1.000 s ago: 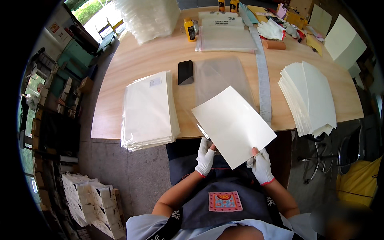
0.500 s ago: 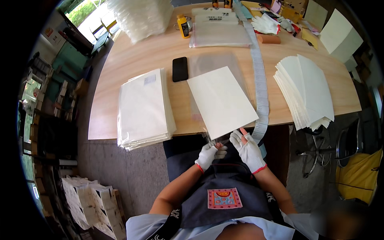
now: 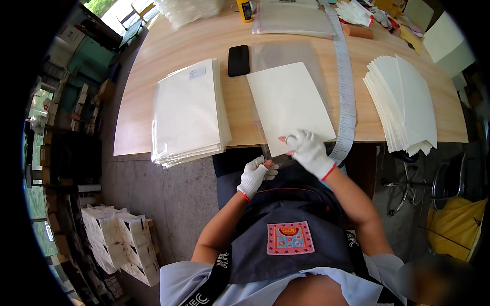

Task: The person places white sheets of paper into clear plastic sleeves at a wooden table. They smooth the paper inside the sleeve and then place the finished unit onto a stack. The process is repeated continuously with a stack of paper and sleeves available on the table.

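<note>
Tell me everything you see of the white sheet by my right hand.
The white sheet is a plain rectangle, apparently stiff paper or card, with no marks visible. It lies turned, a near corner poking past the edge of the table. Clear plastic shows beyond its far and right edges; whether the sheet is inside isn't clear. Your gloved right hand overlaps its near edge, apparently touching it.

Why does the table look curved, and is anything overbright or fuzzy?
In the head view, the fisheye lens bends the wooden table's edges; the same head view shows an overbright doorway at upper left, glints on the wrapped stack, and a blurred dark patch at lower right; the right hand and white sheet look fairly sharp there.
</note>
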Action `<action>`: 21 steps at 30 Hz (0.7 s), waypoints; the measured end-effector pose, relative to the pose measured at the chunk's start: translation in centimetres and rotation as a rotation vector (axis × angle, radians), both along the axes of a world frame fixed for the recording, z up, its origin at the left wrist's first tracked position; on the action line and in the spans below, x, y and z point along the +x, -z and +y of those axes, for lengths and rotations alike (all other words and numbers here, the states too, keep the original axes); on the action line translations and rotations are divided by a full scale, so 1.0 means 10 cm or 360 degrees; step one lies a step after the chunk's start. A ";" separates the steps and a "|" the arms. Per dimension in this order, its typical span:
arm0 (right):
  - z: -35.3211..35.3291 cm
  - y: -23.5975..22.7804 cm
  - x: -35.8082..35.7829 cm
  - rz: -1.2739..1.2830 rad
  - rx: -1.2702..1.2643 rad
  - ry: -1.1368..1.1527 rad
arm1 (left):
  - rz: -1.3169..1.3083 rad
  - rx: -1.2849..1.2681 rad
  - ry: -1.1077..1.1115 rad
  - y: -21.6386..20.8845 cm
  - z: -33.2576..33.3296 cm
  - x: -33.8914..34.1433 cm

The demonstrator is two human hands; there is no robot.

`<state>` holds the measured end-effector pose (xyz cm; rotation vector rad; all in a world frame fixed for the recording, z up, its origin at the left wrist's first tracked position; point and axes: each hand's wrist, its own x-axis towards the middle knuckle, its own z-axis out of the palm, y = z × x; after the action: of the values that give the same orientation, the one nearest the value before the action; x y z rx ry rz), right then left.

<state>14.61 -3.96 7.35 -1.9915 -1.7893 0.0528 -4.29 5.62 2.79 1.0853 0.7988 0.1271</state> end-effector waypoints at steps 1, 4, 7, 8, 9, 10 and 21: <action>0.06 -0.01 0.08 0.0039 -0.0070 -0.0020 | -0.0006 -0.0004 0.0002 -0.01 0.02 -0.01; 0.06 -0.08 0.05 0.0009 -0.0281 0.0028 | -0.0001 -0.0034 0.0016 -0.02 0.09 -0.02; 0.01 -0.02 -0.10 0.0002 -0.0130 -0.0104 | 0.0034 -0.0090 0.0019 0.00 0.08 -0.05; -0.02 0.01 -0.19 0.0007 -0.0105 -0.0139 | 0.0036 -0.0101 0.0011 -0.02 0.07 -0.06; -0.03 0.03 -0.27 0.0013 -0.0080 -0.0174 | 0.0037 -0.0112 0.0003 -0.02 0.06 -0.07; -0.01 0.04 -0.36 0.0023 -0.0202 -0.0168 | 0.0037 -0.0121 -0.0015 -0.01 0.06 -0.08; 0.07 0.07 -0.59 0.0199 -0.0232 -0.0189 | 0.0131 0.0023 -0.0039 -0.08 0.08 -0.07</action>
<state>8.70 -3.29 6.63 -1.9304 -1.8667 0.3467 -4.98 6.41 3.61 1.0999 0.8866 0.1094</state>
